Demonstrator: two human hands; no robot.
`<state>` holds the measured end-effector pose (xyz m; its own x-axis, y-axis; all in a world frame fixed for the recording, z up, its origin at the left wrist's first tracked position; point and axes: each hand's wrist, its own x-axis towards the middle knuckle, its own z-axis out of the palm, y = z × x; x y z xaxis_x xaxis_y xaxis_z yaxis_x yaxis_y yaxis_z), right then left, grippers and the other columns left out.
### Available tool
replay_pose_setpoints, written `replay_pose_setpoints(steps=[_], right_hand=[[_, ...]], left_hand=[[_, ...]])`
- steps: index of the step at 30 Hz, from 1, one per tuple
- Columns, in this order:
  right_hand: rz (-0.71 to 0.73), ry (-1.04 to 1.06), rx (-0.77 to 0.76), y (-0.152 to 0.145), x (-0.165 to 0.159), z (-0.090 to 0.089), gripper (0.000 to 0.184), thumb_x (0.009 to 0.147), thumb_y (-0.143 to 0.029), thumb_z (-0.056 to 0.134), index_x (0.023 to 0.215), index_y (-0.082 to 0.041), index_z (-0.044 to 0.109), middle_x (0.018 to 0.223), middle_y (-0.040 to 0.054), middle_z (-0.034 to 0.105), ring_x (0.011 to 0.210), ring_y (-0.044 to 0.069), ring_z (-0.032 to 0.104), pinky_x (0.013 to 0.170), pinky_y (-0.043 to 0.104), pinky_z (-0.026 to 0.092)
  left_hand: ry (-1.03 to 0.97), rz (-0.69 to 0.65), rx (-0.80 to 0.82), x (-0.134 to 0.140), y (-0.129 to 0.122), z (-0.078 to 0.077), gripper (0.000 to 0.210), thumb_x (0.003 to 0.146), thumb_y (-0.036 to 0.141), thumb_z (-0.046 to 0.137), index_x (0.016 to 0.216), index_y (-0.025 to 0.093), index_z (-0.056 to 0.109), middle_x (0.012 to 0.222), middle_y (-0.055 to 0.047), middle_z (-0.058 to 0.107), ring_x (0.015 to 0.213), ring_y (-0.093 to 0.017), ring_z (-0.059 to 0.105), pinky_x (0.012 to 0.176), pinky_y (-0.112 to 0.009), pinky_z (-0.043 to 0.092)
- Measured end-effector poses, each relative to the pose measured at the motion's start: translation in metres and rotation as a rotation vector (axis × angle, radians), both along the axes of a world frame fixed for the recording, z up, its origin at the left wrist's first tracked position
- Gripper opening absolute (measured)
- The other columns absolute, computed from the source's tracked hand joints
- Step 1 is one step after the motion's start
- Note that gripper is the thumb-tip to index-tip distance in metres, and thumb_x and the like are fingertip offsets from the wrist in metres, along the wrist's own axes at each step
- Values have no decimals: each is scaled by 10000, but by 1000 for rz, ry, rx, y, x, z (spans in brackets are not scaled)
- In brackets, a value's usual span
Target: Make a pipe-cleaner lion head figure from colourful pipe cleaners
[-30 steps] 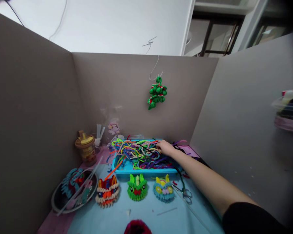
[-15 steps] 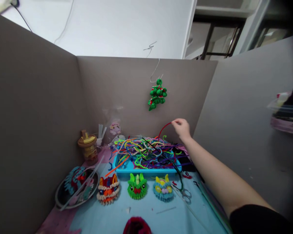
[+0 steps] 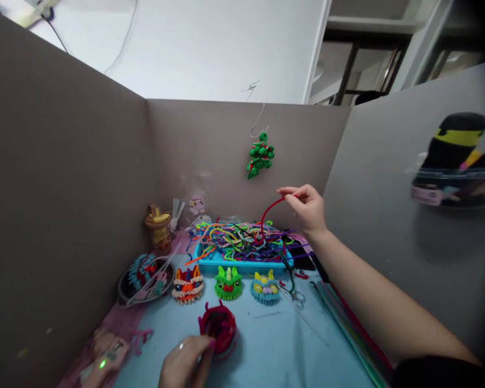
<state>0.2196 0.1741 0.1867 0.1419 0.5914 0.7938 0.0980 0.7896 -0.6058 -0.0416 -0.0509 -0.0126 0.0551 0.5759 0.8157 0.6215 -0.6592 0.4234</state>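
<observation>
Raised over the far right of the tray, my right hand (image 3: 309,207) pinches one end of a red pipe cleaner (image 3: 269,209), which curves down to the pile. My left hand (image 3: 188,362) is at the bottom, its fingers closed at the near rim of a dark red, cup-shaped pipe-cleaner piece (image 3: 222,334). Loose ends stick up from that piece's far rim. Behind it stand three pipe-cleaner animal heads: an orange and cream one (image 3: 188,287), a green one (image 3: 228,285) and a blue one with yellow ears (image 3: 265,289).
A blue tray (image 3: 242,267) overflows with mixed pipe cleaners. Scissors (image 3: 297,299) lie right of the heads. At left are a bowl (image 3: 123,293), a brown lidded cup (image 3: 159,229) and a pink glue gun (image 3: 109,353). A green ornament (image 3: 261,156) hangs from the back partition.
My left hand has come into view at the red piece. The right hand still holds the red pipe cleaner and shows slightly higher and further right. The whole view has shifted.
</observation>
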Motion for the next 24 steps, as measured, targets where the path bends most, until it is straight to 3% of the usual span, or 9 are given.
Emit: replay_pose_setpoints(steps=[1, 7, 10, 13, 16, 19, 22, 24], right_hand=[[90, 5, -6, -16, -8, 1, 196, 764, -286, 614, 725, -200, 443, 807, 11, 687, 783, 161, 670, 764, 348, 520], [491, -217, -46, -117, -43, 7, 177, 766, -253, 654, 848, -203, 506, 735, -27, 653, 663, 105, 650, 642, 238, 516], [647, -350, -187, -162, -56, 2, 204, 747, -230, 664, 915, -189, 558, 710, -27, 652, 632, 100, 635, 613, 225, 503], [777, -325, -390, -195, -66, -12, 141, 737, -258, 658, 798, -176, 561, 667, -27, 638, 596, 104, 620, 576, 228, 493], [800, -165, -526, -213, -74, -34, 170, 706, -279, 682, 716, -161, 560, 629, -39, 608, 550, 75, 569, 533, 192, 446], [768, 36, -634, -216, -83, -62, 214, 673, -314, 694, 677, -161, 545, 530, -75, 535, 433, 45, 471, 436, 166, 371], [760, 158, -771, -210, -93, -88, 255, 627, -330, 701, 723, -174, 523, 548, -55, 596, 433, 80, 527, 431, 186, 401], [731, 157, -769, -207, -100, -102, 242, 626, -312, 693, 721, -176, 517, 554, -40, 616, 448, 89, 539, 440, 191, 405]], left_hand=[[38, -31, -16, 0, 0, 1, 143, 822, 154, 566, 950, 190, 619, 777, -37, 704, 668, -117, 667, 635, -171, 540], [3, 86, -198, 1, 4, -3, 167, 837, 246, 559, 972, 177, 628, 882, -60, 704, 706, -135, 655, 638, -229, 550], [-1, 47, -253, 3, 7, -5, 199, 838, 267, 552, 1003, 181, 622, 946, -75, 690, 781, -155, 649, 690, -270, 546], [-57, -9, -264, 6, 7, -2, 233, 843, 274, 541, 1053, 189, 596, 1005, -77, 662, 821, -156, 632, 712, -280, 532], [-170, -27, -270, 9, 2, 6, 203, 832, 318, 557, 974, 181, 604, 978, -77, 637, 813, -158, 613, 675, -267, 513], [-396, -137, -393, 13, -5, 20, 268, 834, 420, 540, 905, 166, 584, 819, -50, 634, 715, -150, 607, 650, -273, 507], [-619, -325, -537, 17, -11, 42, 379, 839, 507, 490, 990, 163, 546, 820, -46, 641, 680, -144, 615, 654, -290, 516], [-617, -389, -623, 20, -15, 59, 395, 802, 486, 561, 1026, 163, 529, 829, -43, 640, 686, -141, 614, 641, -279, 515]])
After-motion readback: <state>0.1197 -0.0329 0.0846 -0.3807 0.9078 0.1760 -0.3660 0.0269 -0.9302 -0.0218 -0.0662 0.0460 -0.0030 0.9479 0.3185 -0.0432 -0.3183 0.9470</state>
